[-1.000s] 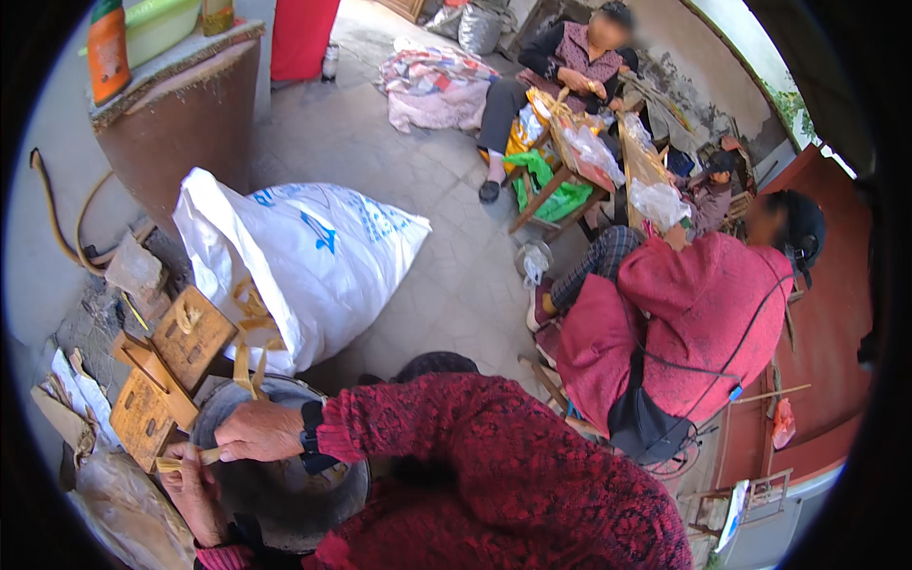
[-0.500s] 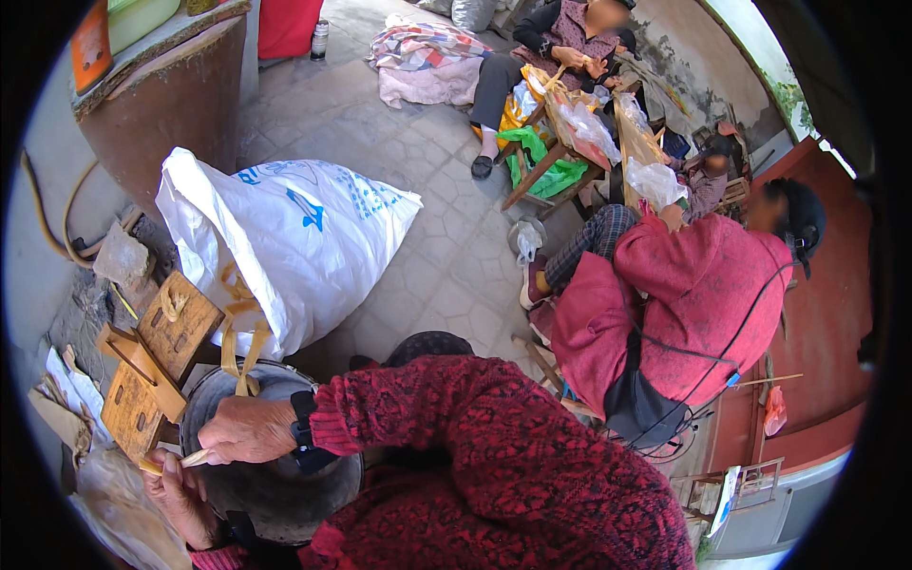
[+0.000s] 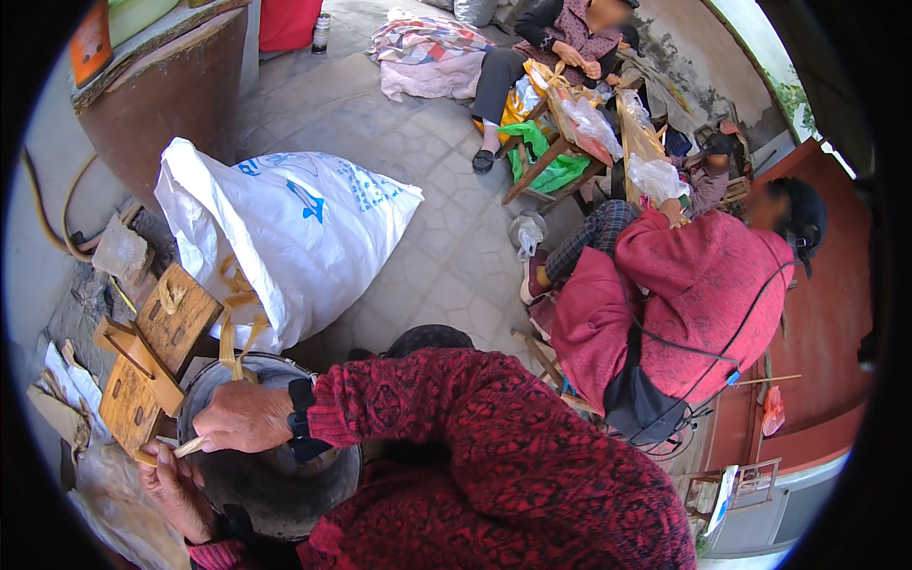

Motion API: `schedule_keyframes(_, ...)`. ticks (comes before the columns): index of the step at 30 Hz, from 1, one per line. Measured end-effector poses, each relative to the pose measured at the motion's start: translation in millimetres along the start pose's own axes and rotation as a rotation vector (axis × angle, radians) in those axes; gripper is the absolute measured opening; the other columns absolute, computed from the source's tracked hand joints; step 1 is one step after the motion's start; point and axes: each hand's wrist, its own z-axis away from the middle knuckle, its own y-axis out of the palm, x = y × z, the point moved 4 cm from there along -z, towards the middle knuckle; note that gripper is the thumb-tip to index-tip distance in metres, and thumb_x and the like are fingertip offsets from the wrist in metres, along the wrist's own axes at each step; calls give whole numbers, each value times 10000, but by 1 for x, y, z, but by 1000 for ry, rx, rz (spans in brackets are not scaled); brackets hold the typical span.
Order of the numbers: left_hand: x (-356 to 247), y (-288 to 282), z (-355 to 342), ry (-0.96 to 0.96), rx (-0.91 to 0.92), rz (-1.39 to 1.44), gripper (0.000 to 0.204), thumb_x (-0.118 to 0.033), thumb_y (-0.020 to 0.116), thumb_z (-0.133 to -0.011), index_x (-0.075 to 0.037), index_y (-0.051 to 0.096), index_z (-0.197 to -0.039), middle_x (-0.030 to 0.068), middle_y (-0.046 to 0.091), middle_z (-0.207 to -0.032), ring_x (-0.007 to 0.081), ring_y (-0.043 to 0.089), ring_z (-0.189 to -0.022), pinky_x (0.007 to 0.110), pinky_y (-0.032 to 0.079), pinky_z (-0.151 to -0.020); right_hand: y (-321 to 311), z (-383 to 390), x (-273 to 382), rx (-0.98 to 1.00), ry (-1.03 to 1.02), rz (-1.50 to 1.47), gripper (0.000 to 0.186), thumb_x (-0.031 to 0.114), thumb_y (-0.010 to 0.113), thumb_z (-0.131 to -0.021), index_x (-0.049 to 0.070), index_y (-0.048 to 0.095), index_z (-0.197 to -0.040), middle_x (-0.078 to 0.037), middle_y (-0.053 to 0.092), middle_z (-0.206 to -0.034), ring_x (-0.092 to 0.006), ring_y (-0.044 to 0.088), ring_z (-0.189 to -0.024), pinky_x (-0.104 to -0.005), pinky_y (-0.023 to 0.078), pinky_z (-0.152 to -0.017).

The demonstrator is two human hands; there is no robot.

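A pale tan twisted strip (image 3: pixel 190 446) is stretched between my two hands, its material not clear. My left hand (image 3: pixel 180 494) pinches its lower left end between thumb and fingers. Just above and to the right, my right hand (image 3: pixel 245 416) grips the other end, knuckles up. Both are over the left rim of a round grey metal basin (image 3: pixel 285 503). Beside them stands a small wooden bench (image 3: pixel 180 318) with an upright board across it and a tan coil on its far end. Flat tan strips (image 3: pixel 228 347) trail from a white sack (image 3: pixel 304 223) toward the basin.
A co-worker in a pink top (image 3: pixel 698 304) sits at the right, black cords down their back. Farther off, another person (image 3: pixel 570 47) sits by a wooden stool (image 3: pixel 546 171) with plastic bags. A large brown vat (image 3: pixel 171 114) stands at the far left, near a hose (image 3: pixel 43 209).
My right hand has shifted slightly up and left, and my left hand slightly up, both still on the strip. The far person's hands have come lower and closer together.
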Motion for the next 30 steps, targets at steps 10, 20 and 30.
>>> schedule_keyframes(10, -14, 22, 1, -82, -41, -101, 105, -167, 601, -945, -89, 532, -943, -36, 450, -649, 30, 401, -517, 182, 333, -445, 2, 3, -13, -22, 96, 83, 236, 282, 578, -890, 52, 571, -834, -189, 580, -699, -416, 588, -711, -490, 433, -613)
schedule_keyframes(20, -21, 19, -7, -123, -69, -140, 80, -94, 586, -922, -40, 593, -862, 7, 579, -653, 74, 521, -497, 210, 422, -451, 5, -5, -17, 74, 185, 123, 231, 253, 498, -975, 48, 513, -870, -184, 525, -715, -399, 563, -703, -443, 418, -606)
schedule_keyframes(30, -45, 2, -96, -6, -90, -141, 84, -115, 621, -873, -38, 600, -897, 13, 576, -684, 75, 548, -589, 213, 440, -462, -32, -100, -39, 30, 58, 527, 261, 262, 451, -982, 40, 506, -857, -193, 583, -692, -397, 597, -667, -503, 454, -604)
